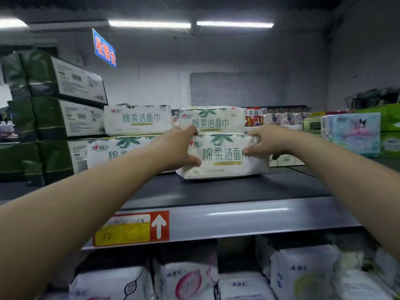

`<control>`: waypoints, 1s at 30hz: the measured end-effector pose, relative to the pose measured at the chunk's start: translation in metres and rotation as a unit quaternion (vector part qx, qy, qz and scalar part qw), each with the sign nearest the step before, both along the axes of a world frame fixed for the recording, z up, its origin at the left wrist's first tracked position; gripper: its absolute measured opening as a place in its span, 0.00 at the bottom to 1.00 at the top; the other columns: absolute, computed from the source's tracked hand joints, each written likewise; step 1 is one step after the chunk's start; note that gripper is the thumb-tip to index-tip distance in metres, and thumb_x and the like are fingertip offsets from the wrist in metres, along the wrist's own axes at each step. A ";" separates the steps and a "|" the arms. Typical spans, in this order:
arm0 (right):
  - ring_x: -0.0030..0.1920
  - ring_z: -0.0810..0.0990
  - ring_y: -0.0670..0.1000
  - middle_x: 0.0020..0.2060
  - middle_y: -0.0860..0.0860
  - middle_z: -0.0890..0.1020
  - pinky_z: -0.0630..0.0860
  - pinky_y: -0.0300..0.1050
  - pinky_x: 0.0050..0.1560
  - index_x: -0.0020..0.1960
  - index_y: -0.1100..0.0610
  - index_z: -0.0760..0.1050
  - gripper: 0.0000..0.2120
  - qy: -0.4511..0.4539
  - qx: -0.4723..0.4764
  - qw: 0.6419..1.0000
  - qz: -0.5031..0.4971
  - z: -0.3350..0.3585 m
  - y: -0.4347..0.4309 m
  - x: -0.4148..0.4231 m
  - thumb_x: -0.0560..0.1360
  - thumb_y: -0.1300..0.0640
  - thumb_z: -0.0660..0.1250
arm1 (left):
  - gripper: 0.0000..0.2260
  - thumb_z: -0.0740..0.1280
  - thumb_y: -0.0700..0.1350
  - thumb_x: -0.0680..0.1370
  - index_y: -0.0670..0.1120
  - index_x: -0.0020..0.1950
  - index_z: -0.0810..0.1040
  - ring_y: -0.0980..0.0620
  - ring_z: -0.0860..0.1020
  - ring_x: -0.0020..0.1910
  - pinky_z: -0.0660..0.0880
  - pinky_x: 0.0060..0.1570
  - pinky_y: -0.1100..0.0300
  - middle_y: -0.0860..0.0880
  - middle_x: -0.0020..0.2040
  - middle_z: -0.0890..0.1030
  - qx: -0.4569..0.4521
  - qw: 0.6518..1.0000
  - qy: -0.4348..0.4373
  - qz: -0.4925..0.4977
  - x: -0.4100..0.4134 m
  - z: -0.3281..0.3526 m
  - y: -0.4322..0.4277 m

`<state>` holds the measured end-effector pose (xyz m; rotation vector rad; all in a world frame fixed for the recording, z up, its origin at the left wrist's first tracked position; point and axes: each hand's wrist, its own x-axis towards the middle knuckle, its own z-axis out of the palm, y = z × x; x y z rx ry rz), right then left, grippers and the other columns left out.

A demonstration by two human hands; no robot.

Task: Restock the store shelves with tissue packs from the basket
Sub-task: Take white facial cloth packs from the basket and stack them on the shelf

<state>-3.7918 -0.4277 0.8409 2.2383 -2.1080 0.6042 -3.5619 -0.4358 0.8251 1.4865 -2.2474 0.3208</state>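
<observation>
A white tissue pack (225,156) with green palm print and green lettering lies on the grey top shelf (216,191). My left hand (175,148) grips its left end and my right hand (264,141) grips its right end. A second matching pack (213,119) rests on top of it, just behind my fingers. To the left, another pack (137,120) sits on a lower one (112,151), which my left forearm partly covers. No basket is in view.
Dark green wrapped packs (65,118) are stacked at the left of the shelf. A pale blue cartoon pack (352,133) and green boxes (389,131) stand at the right. A red and yellow price tag (132,229) marks the shelf edge; white packs (188,280) fill the shelf below.
</observation>
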 end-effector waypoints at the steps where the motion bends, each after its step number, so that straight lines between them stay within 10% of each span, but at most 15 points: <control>1: 0.44 0.78 0.53 0.46 0.48 0.75 0.78 0.42 0.38 0.73 0.54 0.68 0.29 0.012 0.005 1.000 -0.001 0.004 -0.003 -0.003 0.75 0.46 0.71 | 0.33 0.74 0.56 0.72 0.50 0.72 0.64 0.41 0.74 0.60 0.70 0.58 0.53 0.42 0.64 0.72 -0.003 1.000 -0.007 -0.001 -0.002 0.000 -0.003; 12: 0.34 0.82 0.52 0.43 0.54 0.80 0.78 0.41 0.32 0.64 0.59 0.76 0.20 0.026 0.031 0.999 -0.028 0.024 -0.032 -0.025 0.75 0.52 0.71 | 0.31 0.68 0.52 0.77 0.52 0.77 0.58 0.44 0.72 0.66 0.68 0.60 0.56 0.46 0.71 0.71 -0.006 0.999 -0.004 -0.043 0.002 -0.003 -0.037; 17: 0.46 0.79 0.53 0.57 0.55 0.80 0.77 0.43 0.42 0.66 0.58 0.75 0.22 0.140 -0.022 0.989 -0.031 0.008 -0.054 -0.009 0.77 0.47 0.68 | 0.32 0.67 0.53 0.77 0.49 0.77 0.55 0.41 0.72 0.67 0.71 0.64 0.45 0.43 0.74 0.67 -0.008 0.999 -0.047 0.015 0.007 -0.010 -0.060; 24: 0.39 0.80 0.52 0.46 0.53 0.81 0.73 0.41 0.31 0.58 0.59 0.77 0.19 0.153 0.006 0.987 -0.054 0.013 -0.072 0.003 0.75 0.46 0.70 | 0.27 0.67 0.56 0.77 0.45 0.71 0.63 0.43 0.77 0.55 0.74 0.40 0.52 0.45 0.62 0.72 -0.051 0.971 -0.197 0.125 -0.009 0.006 -0.067; 30: 0.60 0.76 0.57 0.63 0.55 0.77 0.75 0.48 0.55 0.71 0.55 0.69 0.23 0.168 -0.025 0.983 -0.067 -0.005 -0.079 0.004 0.79 0.47 0.63 | 0.25 0.64 0.55 0.79 0.46 0.71 0.61 0.46 0.78 0.48 0.66 0.29 0.58 0.49 0.54 0.78 -0.072 0.957 -0.232 0.158 -0.015 0.002 -0.068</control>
